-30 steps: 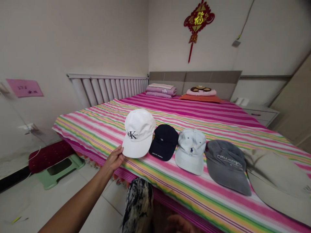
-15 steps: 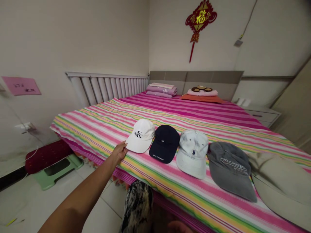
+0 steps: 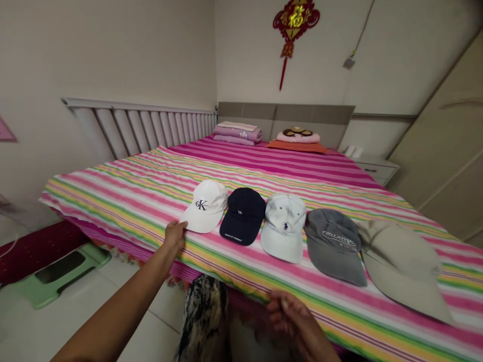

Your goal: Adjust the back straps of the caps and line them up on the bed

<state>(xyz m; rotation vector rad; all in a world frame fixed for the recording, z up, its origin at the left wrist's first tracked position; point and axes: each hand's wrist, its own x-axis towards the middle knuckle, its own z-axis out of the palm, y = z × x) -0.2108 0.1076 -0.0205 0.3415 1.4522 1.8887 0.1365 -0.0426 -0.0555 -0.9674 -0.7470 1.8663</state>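
The left hand (image 3: pixel 174 236) is touching the brim of a white CK cap (image 3: pixel 204 206), not visibly gripping it, at the cap row's nine o'clock end on a striped bedspread (image 3: pixel 113 186); the empty right hand (image 3: pixel 294 322) is hanging half-curled at six o'clock.

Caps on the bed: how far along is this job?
Done: white cap, navy cap, pale blue cap, grey cap and beige cap lie in a row on the striped bedspread. In hand: the left hand touches the white cap's brim; the right hand holds nothing visible. Left: unclear; no other caps show.
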